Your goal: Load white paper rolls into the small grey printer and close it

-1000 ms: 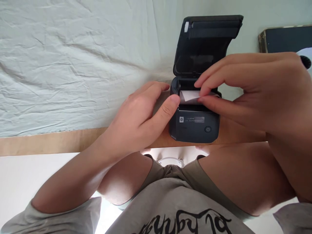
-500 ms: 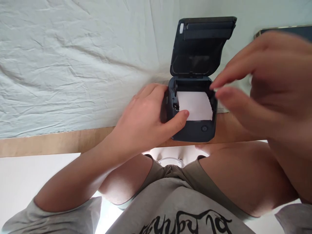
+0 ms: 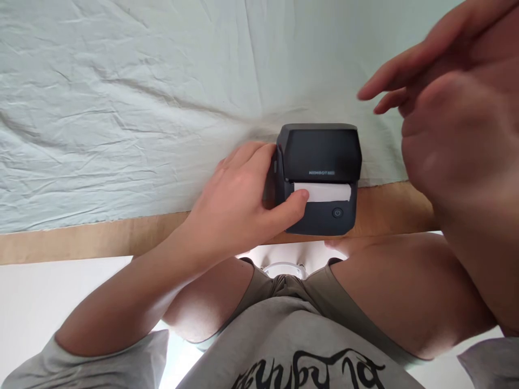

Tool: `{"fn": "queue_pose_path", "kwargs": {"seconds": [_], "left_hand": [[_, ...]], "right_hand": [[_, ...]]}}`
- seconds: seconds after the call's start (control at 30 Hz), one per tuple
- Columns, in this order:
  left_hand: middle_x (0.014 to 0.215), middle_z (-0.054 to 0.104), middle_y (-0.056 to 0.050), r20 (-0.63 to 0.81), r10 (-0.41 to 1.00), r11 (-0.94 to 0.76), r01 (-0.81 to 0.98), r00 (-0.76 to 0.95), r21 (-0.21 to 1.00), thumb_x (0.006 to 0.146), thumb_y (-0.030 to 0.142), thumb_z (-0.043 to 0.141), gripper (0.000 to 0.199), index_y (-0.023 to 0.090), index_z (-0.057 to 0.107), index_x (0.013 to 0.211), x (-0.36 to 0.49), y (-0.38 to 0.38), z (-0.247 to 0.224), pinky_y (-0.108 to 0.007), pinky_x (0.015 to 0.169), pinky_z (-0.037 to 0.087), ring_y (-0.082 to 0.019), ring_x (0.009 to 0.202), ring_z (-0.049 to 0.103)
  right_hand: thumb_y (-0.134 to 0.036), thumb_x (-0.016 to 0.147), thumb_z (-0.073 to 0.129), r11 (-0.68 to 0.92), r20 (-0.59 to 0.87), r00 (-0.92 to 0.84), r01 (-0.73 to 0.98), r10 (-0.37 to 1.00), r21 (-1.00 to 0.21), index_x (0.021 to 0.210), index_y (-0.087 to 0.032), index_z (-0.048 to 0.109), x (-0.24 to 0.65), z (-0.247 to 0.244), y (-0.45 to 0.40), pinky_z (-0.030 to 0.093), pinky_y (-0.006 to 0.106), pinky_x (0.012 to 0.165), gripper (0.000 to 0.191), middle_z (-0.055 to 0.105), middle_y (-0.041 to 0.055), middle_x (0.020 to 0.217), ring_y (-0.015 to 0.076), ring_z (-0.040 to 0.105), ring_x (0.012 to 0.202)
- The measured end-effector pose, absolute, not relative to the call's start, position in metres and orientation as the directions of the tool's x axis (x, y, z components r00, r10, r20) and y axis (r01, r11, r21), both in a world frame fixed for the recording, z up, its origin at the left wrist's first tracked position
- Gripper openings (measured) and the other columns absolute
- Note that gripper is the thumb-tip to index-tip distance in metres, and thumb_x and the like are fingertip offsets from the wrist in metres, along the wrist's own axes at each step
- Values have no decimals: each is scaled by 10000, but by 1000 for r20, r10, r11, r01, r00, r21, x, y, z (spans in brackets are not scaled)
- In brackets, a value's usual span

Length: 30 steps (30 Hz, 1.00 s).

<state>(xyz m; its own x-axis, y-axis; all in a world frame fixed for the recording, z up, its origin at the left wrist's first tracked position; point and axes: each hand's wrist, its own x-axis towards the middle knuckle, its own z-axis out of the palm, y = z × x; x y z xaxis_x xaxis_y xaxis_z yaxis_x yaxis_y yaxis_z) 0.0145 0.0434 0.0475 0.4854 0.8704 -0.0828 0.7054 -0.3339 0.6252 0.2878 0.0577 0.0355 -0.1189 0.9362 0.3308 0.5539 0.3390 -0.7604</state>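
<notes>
The thumb (image 3: 290,209) of my left hand (image 3: 233,202) lies across the near end of a white paper strip (image 3: 330,193), its tip touching the paper, while my other left fingers stay close together along the nine o'clock side of a dark printer (image 3: 320,178), so that this side sits between thumb and fingers; their tips are hidden against the casing. My right hand (image 3: 458,124) hangs in the air at two o'clock from the printer, apart from it, fingers half bent and loosely parted, the longest pointing back toward the printer, and I see nothing between them. The printer itself sits at three o'clock from the middle of my view. Its black lid (image 3: 322,151) is down at the twelve o'clock half, with "NIIMBOT" in small letters on its near edge and a smaller mark after it that I can't read. The paper comes out below that edge, and a round power button (image 3: 337,213) shows toward five o'clock. Wrinkled pale cloth (image 3: 141,135) spreads from nine o'clock to beyond twelve; a bare wooden edge (image 3: 81,237) runs along its near side and under the printer. At six o'clock is my grey shirt (image 3: 284,335), with black lettering.
</notes>
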Motion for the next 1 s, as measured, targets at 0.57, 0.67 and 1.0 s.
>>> {"fn": "queue_pose_path", "kwargs": {"seconds": [0.57,0.67,1.0], "left_hand": [[1630,677,-78,-31,780,-471,619,625,628,963,490,728,577,369,644,1520,3,36,57,-604,1016,691,-414,1301,775],[1624,679,-71,-18,784,-493,641,620,589,945,500,745,576,382,651,1500,6,35,57,-592,972,717,-418,1310,789],[1770,584,-93,-26,808,-482,687,588,543,945,580,805,844,360,491,1698,8,31,49,-633,1163,689,-438,1445,756]], "right_hand": [[-735,1031,677,346,-1,-497,607,868,-715,1507,-327,599,298,28,64,577,270,848,632,650,31,1329,108,601,1063],[-812,1046,609,348,-32,-510,631,860,-694,1539,-290,538,299,30,64,599,270,872,722,621,38,1395,116,611,1117],[-762,1078,537,353,-28,-515,625,856,-696,1537,-284,515,291,31,60,624,325,1019,663,588,20,1385,105,597,1145]]}}
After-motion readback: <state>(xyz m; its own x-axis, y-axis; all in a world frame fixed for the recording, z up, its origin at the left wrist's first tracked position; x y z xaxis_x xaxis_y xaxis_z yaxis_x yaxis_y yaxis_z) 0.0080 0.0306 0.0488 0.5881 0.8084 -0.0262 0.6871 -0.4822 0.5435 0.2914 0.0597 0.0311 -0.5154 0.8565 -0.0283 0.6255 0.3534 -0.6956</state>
